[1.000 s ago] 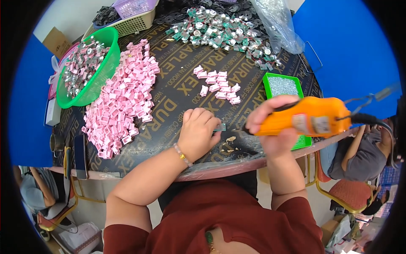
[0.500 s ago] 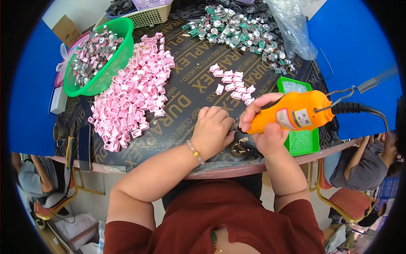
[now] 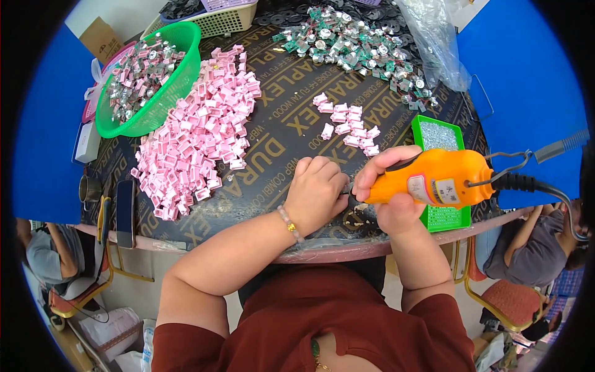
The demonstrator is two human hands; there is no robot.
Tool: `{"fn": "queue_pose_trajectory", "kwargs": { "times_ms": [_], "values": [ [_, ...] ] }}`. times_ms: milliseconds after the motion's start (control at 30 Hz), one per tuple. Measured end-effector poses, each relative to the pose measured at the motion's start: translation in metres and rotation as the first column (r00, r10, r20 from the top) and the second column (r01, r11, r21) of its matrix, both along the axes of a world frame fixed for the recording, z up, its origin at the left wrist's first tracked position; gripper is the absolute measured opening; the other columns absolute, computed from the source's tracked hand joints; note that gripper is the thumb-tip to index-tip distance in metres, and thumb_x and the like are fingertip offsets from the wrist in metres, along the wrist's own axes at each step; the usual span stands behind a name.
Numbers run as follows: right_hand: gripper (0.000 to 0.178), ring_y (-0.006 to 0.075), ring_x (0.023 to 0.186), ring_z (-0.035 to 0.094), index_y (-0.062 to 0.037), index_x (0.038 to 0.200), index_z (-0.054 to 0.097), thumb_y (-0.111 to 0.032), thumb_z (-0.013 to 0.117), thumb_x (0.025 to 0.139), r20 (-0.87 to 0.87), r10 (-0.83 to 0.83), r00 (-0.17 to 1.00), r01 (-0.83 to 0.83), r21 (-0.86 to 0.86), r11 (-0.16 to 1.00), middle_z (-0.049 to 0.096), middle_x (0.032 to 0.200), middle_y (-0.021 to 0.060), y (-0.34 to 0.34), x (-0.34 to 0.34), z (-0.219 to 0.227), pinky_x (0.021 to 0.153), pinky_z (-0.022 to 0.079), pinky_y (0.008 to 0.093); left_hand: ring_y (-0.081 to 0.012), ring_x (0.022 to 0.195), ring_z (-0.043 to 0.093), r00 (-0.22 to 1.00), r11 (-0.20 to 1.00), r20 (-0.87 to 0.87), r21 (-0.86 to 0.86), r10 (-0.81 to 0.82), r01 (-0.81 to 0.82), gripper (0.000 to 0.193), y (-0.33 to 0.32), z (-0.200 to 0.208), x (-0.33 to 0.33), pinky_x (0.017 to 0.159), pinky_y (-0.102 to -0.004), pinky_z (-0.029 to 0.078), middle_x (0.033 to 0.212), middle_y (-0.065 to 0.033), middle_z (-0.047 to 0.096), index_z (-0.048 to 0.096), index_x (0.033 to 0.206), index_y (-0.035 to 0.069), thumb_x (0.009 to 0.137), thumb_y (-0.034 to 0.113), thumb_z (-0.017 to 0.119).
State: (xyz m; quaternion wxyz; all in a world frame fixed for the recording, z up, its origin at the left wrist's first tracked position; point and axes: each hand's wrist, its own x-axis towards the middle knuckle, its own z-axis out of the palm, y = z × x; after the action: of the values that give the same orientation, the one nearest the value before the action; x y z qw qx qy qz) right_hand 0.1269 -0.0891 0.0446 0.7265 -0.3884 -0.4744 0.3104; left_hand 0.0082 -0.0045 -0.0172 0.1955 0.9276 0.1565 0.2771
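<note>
My right hand (image 3: 396,211) is wrapped round an orange corded electric screwdriver (image 3: 437,178), its body lying nearly level and its tip pointing left. Close by, my left hand (image 3: 315,193) has its fingers pinched together at the screwdriver's tip. What they hold is mostly hidden; only a small dark bit shows between the hands. Beyond my hands lies a small group of pink plastic housings (image 3: 343,129). A green tray (image 3: 466,214) with small silvery screws (image 3: 439,134) is partly behind the screwdriver.
A large heap of pink housings (image 3: 198,139) fills the left, beside a green basket (image 3: 189,71) of assembled parts. Green and silver parts (image 3: 356,46) are piled at the back, near a plastic bag (image 3: 431,43). A coil spring (image 3: 561,146) and cable (image 3: 561,195) trail right. A phone (image 3: 126,214) lies left.
The back end of the screwdriver has dipped slightly, and its tip stays at my left fingers. The whole view has shifted a little; both hands keep their grips.
</note>
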Motion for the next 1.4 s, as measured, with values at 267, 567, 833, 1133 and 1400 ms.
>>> {"fn": "queue_pose_trajectory", "kwargs": {
  "times_ms": [267, 567, 833, 1133, 1400],
  "values": [
    [0.062, 0.0186, 0.058, 0.056, -0.0048, 0.103, 0.045, -0.055, 0.069, 0.076, -0.034, -0.042, 0.999, 0.041, -0.036, 0.999, 0.056, 0.075, 0.0117, -0.005, 0.005, 0.003, 0.056, 0.049, 0.0327, -0.0213, 0.092, 0.050, 1.000, 1.000, -0.011, 0.003, 0.003, -0.003, 0.022, 0.000, 0.001, 0.000, 0.084, -0.0362, 0.036, 0.085, -0.0027, 0.054, 0.062, 0.082, 0.010, 0.063, 0.016, 0.070],
    [0.059, 0.0178, 0.062, 0.058, -0.0024, 0.105, 0.044, -0.048, 0.070, 0.079, -0.147, 0.003, 0.989, 0.022, 0.165, 0.986, 0.058, 0.078, 0.0123, -0.006, 0.006, 0.005, 0.060, 0.050, 0.0297, -0.0199, 0.098, 0.050, 0.989, 0.999, 0.147, -0.047, 0.030, -0.024, 0.020, -0.002, 0.009, 0.001, 0.085, -0.0385, 0.034, 0.088, 0.0007, 0.056, 0.064, 0.081, 0.013, 0.063, 0.015, 0.073],
    [0.062, 0.0168, 0.061, 0.058, -0.0031, 0.105, 0.044, -0.053, 0.068, 0.077, -0.117, 0.008, 0.993, 0.014, 0.189, 0.982, 0.057, 0.079, 0.0119, -0.010, 0.008, 0.009, 0.061, 0.051, 0.0301, -0.0196, 0.095, 0.052, 0.986, 1.000, 0.166, 0.006, -0.024, 0.023, 0.021, 0.002, 0.009, -0.002, 0.083, -0.0379, 0.032, 0.087, 0.0036, 0.056, 0.065, 0.077, 0.015, 0.061, 0.016, 0.077],
    [0.058, 0.0171, 0.060, 0.057, -0.0017, 0.106, 0.045, -0.047, 0.070, 0.079, -0.181, 0.003, 0.983, 0.027, 0.163, 0.986, 0.057, 0.077, 0.0127, -0.005, 0.012, -0.003, 0.058, 0.050, 0.0293, -0.0196, 0.101, 0.049, 0.993, 0.998, 0.105, -0.044, 0.046, -0.041, 0.027, -0.003, 0.012, 0.001, 0.087, -0.0391, 0.033, 0.090, 0.0005, 0.056, 0.065, 0.082, 0.013, 0.060, 0.021, 0.078],
    [0.054, 0.0166, 0.060, 0.057, -0.0003, 0.105, 0.046, -0.042, 0.069, 0.081, -0.124, -0.006, 0.992, 0.024, 0.145, 0.989, 0.057, 0.075, 0.0120, -0.002, 0.011, -0.010, 0.055, 0.049, 0.0264, -0.0209, 0.099, 0.051, 0.999, 1.000, 0.050, 0.001, 0.009, -0.009, 0.026, 0.001, 0.002, 0.001, 0.086, -0.0389, 0.033, 0.090, -0.0003, 0.057, 0.064, 0.085, 0.011, 0.062, 0.017, 0.075]
  ]
}}
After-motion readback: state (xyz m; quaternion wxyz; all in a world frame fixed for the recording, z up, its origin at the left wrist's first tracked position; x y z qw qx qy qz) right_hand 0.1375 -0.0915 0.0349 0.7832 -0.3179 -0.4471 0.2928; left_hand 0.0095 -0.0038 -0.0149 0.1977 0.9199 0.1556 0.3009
